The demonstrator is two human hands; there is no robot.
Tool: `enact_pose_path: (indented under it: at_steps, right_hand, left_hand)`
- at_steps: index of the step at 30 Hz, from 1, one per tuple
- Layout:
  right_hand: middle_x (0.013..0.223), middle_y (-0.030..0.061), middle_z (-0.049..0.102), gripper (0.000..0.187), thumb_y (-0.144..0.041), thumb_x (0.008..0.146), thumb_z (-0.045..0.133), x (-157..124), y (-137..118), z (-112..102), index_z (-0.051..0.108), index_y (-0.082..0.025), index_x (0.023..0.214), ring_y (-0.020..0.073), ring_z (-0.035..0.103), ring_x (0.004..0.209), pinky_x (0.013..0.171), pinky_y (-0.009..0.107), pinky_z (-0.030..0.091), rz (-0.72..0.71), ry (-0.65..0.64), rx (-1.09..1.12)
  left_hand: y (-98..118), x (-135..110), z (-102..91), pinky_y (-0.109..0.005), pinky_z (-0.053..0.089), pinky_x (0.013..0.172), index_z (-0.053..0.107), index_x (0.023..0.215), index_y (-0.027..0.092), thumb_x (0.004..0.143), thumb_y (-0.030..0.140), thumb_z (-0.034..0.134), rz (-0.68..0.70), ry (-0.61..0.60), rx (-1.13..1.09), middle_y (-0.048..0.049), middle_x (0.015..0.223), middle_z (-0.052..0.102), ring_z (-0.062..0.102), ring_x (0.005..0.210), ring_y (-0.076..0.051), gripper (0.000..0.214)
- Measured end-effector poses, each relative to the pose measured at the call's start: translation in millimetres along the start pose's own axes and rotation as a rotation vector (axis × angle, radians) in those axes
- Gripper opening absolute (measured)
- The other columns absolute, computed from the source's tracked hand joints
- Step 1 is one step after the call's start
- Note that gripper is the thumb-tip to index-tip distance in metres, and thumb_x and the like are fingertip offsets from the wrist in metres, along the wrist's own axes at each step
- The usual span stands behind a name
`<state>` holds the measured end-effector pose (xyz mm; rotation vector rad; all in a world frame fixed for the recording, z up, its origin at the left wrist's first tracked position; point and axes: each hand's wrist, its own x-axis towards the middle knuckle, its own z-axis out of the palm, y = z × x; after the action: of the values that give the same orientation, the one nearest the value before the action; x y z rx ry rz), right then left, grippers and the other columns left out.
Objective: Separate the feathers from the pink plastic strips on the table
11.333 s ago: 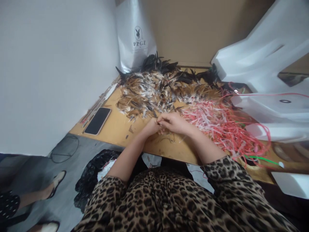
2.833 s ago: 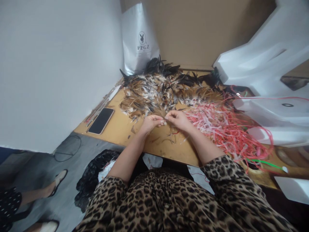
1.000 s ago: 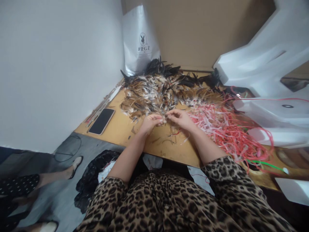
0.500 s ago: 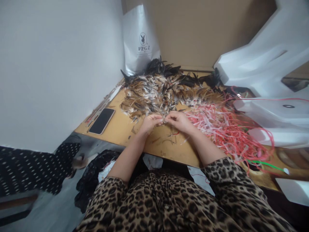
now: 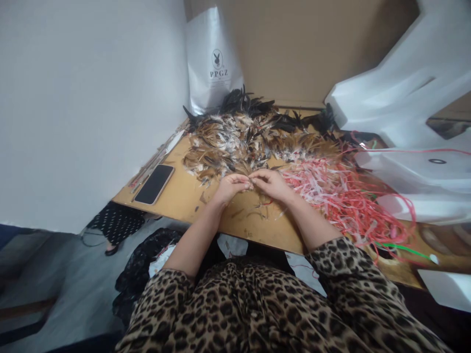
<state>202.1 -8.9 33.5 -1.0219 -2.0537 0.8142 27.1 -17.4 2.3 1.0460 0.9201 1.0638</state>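
Over the front of the wooden table point(image 5: 206, 201), my left hand point(image 5: 231, 189) and my right hand point(image 5: 271, 184) meet fingertip to fingertip. Both are closed in a pinch on a small feather point(image 5: 250, 185), mostly hidden by the fingers. Just beyond them spreads a large heap of brown, white and black feathers point(image 5: 228, 142). Close by my right forearm lies a tangled pile of pink and red plastic strips point(image 5: 331, 196).
A phone point(image 5: 154, 184) lies at the table's left. Behind the feathers stands a white printed bag point(image 5: 213, 63). White plastic bags or sheets point(image 5: 397, 83) hang at right. A black plastic bag point(image 5: 147, 264) sits on the floor, and a person in dotted clothing point(image 5: 117, 223) is beyond the wall's edge.
The person in dotted clothing has moved right, partly behind the wall and table. My hands stay together in nearly the same place, with only slight finger movement.
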Motion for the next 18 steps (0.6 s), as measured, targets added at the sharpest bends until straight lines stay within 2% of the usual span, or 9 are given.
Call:
enact_pose_path:
  at_steps: [4, 10, 14, 18]
  right_hand:
    - [0.084, 0.0047, 0.069, 0.024, -0.022, 0.079, 0.048, 0, 2, 3, 0.068, -0.016, 0.091, 0.0157, 0.059, 0.074, 0.069, 0.026, 0.042, 0.017, -0.084, -0.061]
    - [0.08, 0.0035, 0.069, 0.023, -0.022, 0.077, 0.049, -1, 8, 5, 0.069, -0.016, 0.087, 0.0146, 0.059, 0.069, 0.065, 0.024, 0.04, 0.012, -0.112, -0.137]
    - [0.073, 0.0033, 0.068, 0.02, -0.022, 0.075, 0.051, -1, 16, 9, 0.069, -0.016, 0.08, 0.0135, 0.056, 0.063, 0.062, 0.024, 0.038, 0.03, -0.122, -0.199]
    - [0.069, 0.0024, 0.066, 0.019, -0.02, 0.074, 0.052, -2, 21, 14, 0.07, -0.017, 0.08, 0.0126, 0.053, 0.059, 0.059, 0.023, 0.036, 0.06, -0.126, -0.224]
  left_hand:
    - [-1, 0, 2.6, -0.023, 0.043, 0.061, 0.062, 0.081, 0.011, 0.054, 0.022, 0.074, 0.027, 0.021, 0.057, -0.0043, 0.071, 0.066, 0.061, 0.066, -0.011, 0.032]
    - [-2, 2, 4.6, -0.027, 0.047, 0.068, 0.063, 0.078, 0.013, 0.054, 0.019, 0.073, 0.132, 0.082, 0.198, -0.002, 0.069, 0.064, 0.059, 0.065, -0.01, 0.027]
    - [-10, 4, 2.0, -0.026, 0.047, 0.067, 0.065, 0.079, 0.015, 0.06, 0.015, 0.066, 0.211, 0.128, 0.356, -0.0026, 0.071, 0.064, 0.058, 0.065, -0.01, 0.019]
    - [-17, 6, -0.8, -0.024, 0.045, 0.065, 0.065, 0.082, 0.017, 0.063, 0.011, 0.061, 0.248, 0.128, 0.434, -0.0023, 0.072, 0.063, 0.056, 0.063, -0.01, 0.021]
